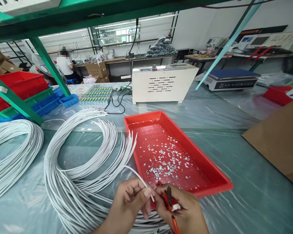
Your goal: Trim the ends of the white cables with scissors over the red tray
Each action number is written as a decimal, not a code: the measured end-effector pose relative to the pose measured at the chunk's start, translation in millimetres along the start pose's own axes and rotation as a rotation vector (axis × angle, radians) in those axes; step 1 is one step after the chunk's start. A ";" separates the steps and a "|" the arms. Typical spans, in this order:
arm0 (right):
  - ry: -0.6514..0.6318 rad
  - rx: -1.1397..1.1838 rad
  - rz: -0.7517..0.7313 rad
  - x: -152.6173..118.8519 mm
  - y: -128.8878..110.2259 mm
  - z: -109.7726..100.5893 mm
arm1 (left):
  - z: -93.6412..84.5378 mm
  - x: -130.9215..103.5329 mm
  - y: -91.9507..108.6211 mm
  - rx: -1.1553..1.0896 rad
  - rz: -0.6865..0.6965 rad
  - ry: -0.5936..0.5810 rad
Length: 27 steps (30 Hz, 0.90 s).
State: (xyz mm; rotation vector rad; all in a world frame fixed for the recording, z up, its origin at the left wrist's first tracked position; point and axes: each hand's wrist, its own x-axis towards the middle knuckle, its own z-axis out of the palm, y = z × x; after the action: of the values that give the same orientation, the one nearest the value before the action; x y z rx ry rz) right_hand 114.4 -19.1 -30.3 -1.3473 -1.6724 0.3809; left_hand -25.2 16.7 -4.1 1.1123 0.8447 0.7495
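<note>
Between thumb and fingers, my left hand [130,203] pinches one white cable [136,174] close to its end. Orange-handled cutting pliers [168,199] sit in my right hand [183,208], whose fingertips meet the cable's end; the tool's jaws are partly hidden. A large coil of white cables [56,175] lies to the left and under my hands, with many loose ends fanned toward the tray. Just beyond my hands, a red tray [200,156] holds scattered small silvery-white scraps [167,165].
Another cable coil [34,143] lies far left, near stacked plastic bins [21,86]. Behind the tray stand a cream machine [161,84], circuit boards [97,94] and a scale [230,79]. Cardboard [278,136] is at right. A person [64,65] sits in the background.
</note>
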 end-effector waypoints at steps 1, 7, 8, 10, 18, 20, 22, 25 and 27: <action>-0.005 0.004 0.019 1.2 0.8 -2.1 | -0.5 0.3 -0.1 -0.015 -0.007 -0.001; 0.065 -0.363 0.063 10.3 17.6 -20.4 | -4.6 4.9 -1.5 -0.088 -0.045 0.069; 0.075 -0.469 0.067 11.5 21.6 -23.4 | -5.1 5.7 -2.2 -0.113 -0.057 0.077; 0.060 -0.638 0.087 12.8 28.1 -28.2 | -5.5 6.9 -3.7 -0.166 -0.079 0.082; 0.108 -0.540 -0.025 12.5 23.3 -29.0 | 0.6 10.0 -2.7 -0.346 -0.184 0.093; 0.097 -0.407 -0.088 12.1 20.1 -28.0 | 1.2 11.1 -3.6 -0.399 -0.213 0.090; 0.090 -0.306 -0.175 12.2 17.0 -27.4 | 1.0 11.9 -5.4 -0.442 -0.227 0.087; 0.083 -0.233 -0.277 14.5 10.6 -27.4 | 0.9 12.7 -8.0 -0.495 -0.245 0.098; 0.079 -0.206 -0.312 16.4 5.6 -27.7 | 1.5 13.4 -9.2 -0.522 -0.265 0.112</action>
State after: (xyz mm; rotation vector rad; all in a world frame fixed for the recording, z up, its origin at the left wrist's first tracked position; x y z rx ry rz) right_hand 140.3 -10.8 -12.2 -1.2025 -1.8564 -0.0267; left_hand -16.5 24.9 -15.1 0.4875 0.8091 0.7561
